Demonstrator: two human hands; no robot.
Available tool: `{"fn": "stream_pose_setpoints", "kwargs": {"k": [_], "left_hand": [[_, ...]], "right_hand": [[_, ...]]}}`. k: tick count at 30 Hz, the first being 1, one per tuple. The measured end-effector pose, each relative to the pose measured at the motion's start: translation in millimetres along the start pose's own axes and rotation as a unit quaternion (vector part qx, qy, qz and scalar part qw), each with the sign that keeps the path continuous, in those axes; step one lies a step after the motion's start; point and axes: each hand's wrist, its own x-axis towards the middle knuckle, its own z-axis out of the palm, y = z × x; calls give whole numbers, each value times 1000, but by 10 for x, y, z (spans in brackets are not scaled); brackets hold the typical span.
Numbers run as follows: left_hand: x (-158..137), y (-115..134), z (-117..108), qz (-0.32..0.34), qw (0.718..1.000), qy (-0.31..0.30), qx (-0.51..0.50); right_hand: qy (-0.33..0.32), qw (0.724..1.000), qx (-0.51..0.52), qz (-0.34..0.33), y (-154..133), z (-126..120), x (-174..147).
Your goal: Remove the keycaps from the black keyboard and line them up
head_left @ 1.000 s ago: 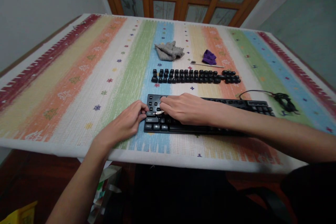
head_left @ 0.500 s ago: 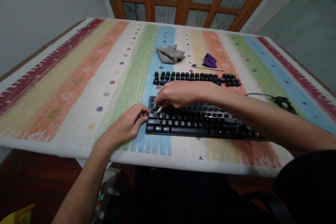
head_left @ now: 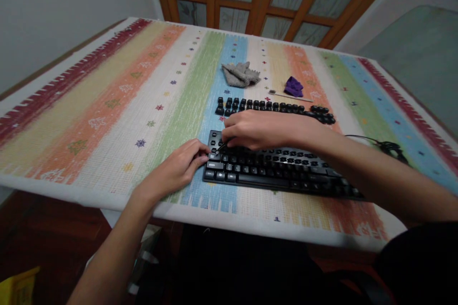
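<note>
Over the keyboard (head_left: 263, 179) hangs right hand (head_left: 248, 129); left (head_left: 183, 161) beside.

Wide passage over striped tablecloth (head_left: 107, 114), left and upper left of frame. Centre blocked: right hand (head_left: 240, 131) and forearm (head_left: 354, 159) span keyboard (head_left: 265, 179), left hand (head_left: 186, 161) at its left end. Above: keycap rows (head_left: 274, 106), then brush (head_left: 292, 96); gap between gray cloth (head_left: 240, 75) and purple cloth (head_left: 294, 86). Cable bundle (head_left: 392, 152) obstructs right side.
</note>
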Motion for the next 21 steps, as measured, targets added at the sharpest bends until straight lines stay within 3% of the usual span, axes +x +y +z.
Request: {"fn": "stream_pose_setpoints", "kwargs": {"k": [4,10,21], "left_hand": [[4,12,1,4,1000,2,-2],[-3,24,6,6,1000,-2,-5],[-15,1,11,9,1000,-5,-1]], "right_hand": [[15,1000,-22,-2,-135,4,-35],[7,999,-24,48,-323,-42,-65],[36,996,-6,83,-417,-28,-40]]}}
